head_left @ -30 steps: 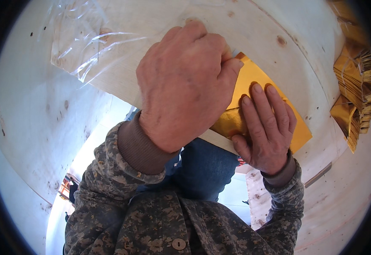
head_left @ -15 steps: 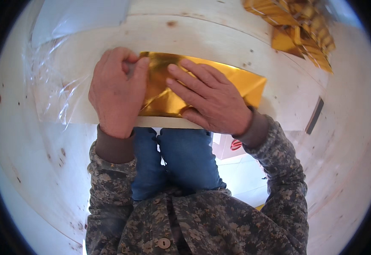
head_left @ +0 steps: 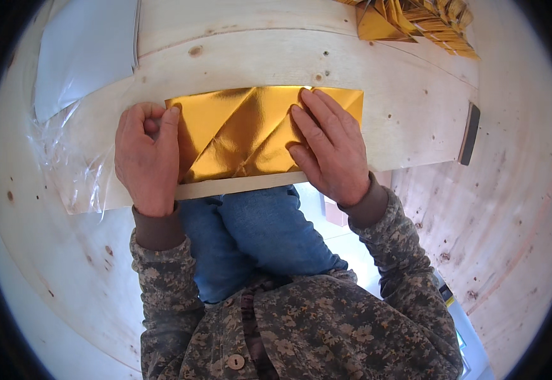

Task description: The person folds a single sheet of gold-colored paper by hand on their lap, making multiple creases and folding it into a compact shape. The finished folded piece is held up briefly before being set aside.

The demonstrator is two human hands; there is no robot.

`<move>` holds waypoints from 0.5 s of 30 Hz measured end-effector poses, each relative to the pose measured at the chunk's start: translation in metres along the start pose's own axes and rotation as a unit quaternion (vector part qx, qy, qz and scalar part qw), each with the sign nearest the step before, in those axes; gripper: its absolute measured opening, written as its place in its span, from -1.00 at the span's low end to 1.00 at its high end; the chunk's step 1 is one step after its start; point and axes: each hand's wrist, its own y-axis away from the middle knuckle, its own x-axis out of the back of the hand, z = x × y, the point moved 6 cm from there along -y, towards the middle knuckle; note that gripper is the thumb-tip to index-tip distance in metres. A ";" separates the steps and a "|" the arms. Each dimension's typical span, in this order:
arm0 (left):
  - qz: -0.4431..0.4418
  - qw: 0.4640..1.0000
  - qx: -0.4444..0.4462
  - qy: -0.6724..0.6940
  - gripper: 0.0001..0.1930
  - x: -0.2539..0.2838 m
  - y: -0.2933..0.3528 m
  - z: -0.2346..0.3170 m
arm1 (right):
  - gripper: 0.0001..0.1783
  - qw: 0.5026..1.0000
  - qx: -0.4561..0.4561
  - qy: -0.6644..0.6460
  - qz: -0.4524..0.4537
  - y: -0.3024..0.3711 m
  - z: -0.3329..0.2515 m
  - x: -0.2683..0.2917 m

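A shiny gold foil paper sheet, crossed by slanting creases, lies along the near edge of the wooden table. My left hand is closed in a pinch at its left end, thumb and curled forefinger on the upper left corner. On the right part of the sheet rests my right hand, fingers stretched out and laid flat, pointing up and left. Part of the sheet is hidden beneath that palm.
A stack of white sheets lies at the far left, with crinkled clear plastic film below it. Folded gold foil pieces are piled at the far right. A dark strip sits at the table's right end.
My right hand has slid rightward along the gold sheet, uncovering its creased middle. My left hand keeps its pinch on the left end. The whole view has shifted and turned somewhat.
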 end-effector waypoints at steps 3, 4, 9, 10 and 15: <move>-0.008 1.000 0.002 0.019 -0.86 -0.001 -0.001 -0.002 | -0.41 1.000 -0.017 -0.003 -0.005 0.004 0.002 -0.001; -0.007 1.000 -0.004 0.021 -0.86 0.000 -0.001 -0.001 | -0.42 1.000 -0.024 -0.007 -0.014 0.004 0.002 -0.001; 0.008 0.999 -0.019 0.040 -0.87 0.000 -0.001 -0.001 | -0.42 0.999 -0.023 -0.026 -0.006 -0.001 0.002 0.002; 0.016 0.999 -0.015 0.043 -0.87 0.002 0.000 0.000 | -0.41 0.999 -0.022 -0.024 -0.007 -0.002 0.001 0.002; 0.010 0.999 -0.033 0.042 -0.75 0.009 0.005 0.008 | -0.42 0.999 -0.035 -0.002 -0.029 -0.001 -0.002 0.002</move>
